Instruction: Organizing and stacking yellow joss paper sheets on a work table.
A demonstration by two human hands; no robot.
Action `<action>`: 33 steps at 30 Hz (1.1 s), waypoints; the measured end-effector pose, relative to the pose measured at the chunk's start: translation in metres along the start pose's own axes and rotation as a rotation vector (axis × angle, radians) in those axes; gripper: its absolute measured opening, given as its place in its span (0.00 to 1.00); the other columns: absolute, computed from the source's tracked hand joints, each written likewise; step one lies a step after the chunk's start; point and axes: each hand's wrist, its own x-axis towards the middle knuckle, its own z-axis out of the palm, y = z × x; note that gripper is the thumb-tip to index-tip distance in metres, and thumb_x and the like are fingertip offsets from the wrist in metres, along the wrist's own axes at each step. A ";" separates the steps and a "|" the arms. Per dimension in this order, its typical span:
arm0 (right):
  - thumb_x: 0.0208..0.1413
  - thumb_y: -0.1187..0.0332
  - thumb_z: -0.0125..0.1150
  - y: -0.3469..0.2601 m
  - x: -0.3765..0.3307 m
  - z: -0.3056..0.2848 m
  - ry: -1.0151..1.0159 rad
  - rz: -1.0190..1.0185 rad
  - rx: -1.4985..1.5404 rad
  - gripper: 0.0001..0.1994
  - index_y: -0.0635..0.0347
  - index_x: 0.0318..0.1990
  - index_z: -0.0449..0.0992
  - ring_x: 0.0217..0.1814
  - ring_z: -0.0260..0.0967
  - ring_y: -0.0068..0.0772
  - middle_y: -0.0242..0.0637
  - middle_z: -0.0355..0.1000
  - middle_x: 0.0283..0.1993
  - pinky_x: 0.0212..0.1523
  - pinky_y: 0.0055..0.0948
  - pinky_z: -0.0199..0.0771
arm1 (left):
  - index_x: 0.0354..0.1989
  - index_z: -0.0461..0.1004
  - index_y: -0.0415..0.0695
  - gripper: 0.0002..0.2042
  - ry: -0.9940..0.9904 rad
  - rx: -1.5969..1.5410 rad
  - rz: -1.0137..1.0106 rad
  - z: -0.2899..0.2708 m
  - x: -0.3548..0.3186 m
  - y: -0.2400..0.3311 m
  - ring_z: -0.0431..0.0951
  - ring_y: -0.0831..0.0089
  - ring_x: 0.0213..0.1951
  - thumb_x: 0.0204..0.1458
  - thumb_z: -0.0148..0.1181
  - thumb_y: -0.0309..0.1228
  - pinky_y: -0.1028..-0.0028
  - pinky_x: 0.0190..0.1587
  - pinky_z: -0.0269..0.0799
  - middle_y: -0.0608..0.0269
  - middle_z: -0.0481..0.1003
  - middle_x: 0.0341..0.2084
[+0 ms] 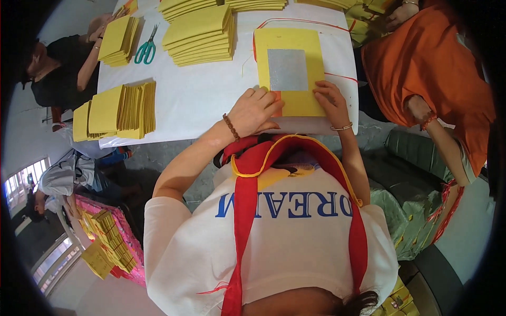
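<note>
A yellow paper bundle (295,42) lies flat before me on the white-covered table, with a silver-grey square (288,69) on its top face. My left hand (253,111), a brown bead bracelet at its wrist, is closed on the bundle's lower left edge, next to a small orange-red strip (279,104). At the right edge, my right hand (332,104) grips the paper with bent fingers. A thin red string (300,20) loops past the bundle's far side, and another length (340,76) runs out to the right. The bundle's underside is hidden.
Stacks of folded yellow paper (197,37) stand at the table's far side and left (108,113). Green-handled scissors (145,51) lie between stacks. One person in orange (427,68) is close on the right; another in black (63,68) sits at the left.
</note>
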 end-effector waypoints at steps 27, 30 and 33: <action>0.61 0.53 0.36 0.000 0.000 -0.002 -0.038 0.218 0.385 0.24 0.64 0.49 0.69 0.55 0.60 0.27 0.35 0.66 0.51 0.58 0.25 0.52 | 0.30 0.75 0.38 0.10 -0.112 -0.978 -0.706 0.001 0.015 -0.040 0.69 0.83 0.22 0.52 0.54 0.33 0.80 0.24 0.67 0.68 0.71 0.20; 0.59 0.50 0.39 0.000 0.003 0.000 -0.049 0.222 0.379 0.26 0.64 0.51 0.67 0.54 0.60 0.26 0.35 0.66 0.50 0.56 0.25 0.55 | 0.30 0.75 0.38 0.10 -0.131 -0.951 -0.709 -0.001 0.017 -0.047 0.68 0.84 0.23 0.51 0.53 0.33 0.80 0.24 0.68 0.68 0.71 0.21; 0.57 0.47 0.42 0.014 -0.001 -0.003 -0.041 0.219 0.395 0.28 0.64 0.51 0.67 0.53 0.61 0.26 0.35 0.66 0.51 0.56 0.25 0.55 | 0.29 0.75 0.37 0.10 -0.153 -0.997 -0.711 -0.001 0.023 -0.046 0.68 0.84 0.23 0.51 0.54 0.33 0.81 0.24 0.67 0.68 0.71 0.22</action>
